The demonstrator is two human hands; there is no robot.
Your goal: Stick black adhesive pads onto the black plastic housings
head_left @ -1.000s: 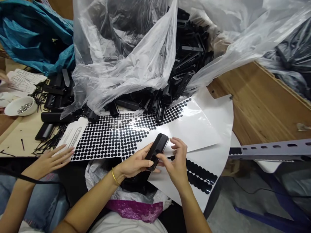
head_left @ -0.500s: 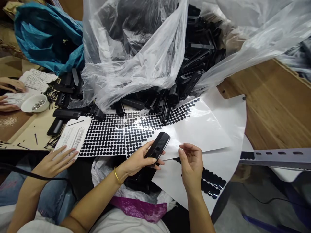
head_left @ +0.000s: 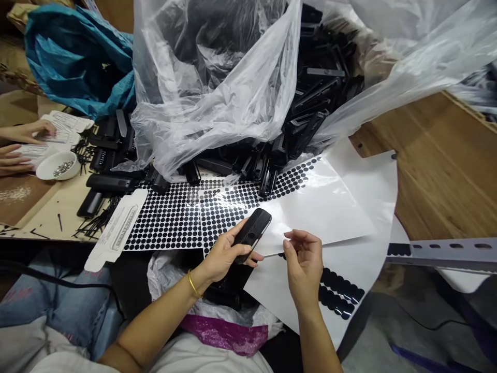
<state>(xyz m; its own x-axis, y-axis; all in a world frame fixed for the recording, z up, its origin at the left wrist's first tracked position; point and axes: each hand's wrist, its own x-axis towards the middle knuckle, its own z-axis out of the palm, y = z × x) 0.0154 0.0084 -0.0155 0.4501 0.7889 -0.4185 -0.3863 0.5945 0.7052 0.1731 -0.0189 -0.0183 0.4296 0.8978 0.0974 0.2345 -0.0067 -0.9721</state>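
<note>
A black, textured, elongated device (head_left: pixel 254 228) is held in my left hand (head_left: pixel 225 256), thumb on top and fingers round its lower end. My right hand (head_left: pixel 305 264) is just to the right of it, over the white backing sheet (head_left: pixel 326 202), with its fingers curled and the thumb near the index fingertip. Whether anything small is between those fingertips cannot be made out. Rows of round black stickers (head_left: pixel 166 223) cover the sheets to the left of and behind the device. More black stickers (head_left: pixel 339 290) lie right of my right hand.
Clear plastic bags (head_left: pixel 217 103) and a heap of black casings (head_left: pixel 314 88) stand behind the sheets. At left are a blue bag (head_left: pixel 77 62), a white bowl (head_left: pixel 58 166) of small metal parts, a printed card (head_left: pixel 118 228) and another person's hands (head_left: pixel 23 145).
The neighbouring person's hand has left the printed card, which now sits lower, over the table edge. My left hand and the device have shifted very slightly; my right hand is almost unmoved.
</note>
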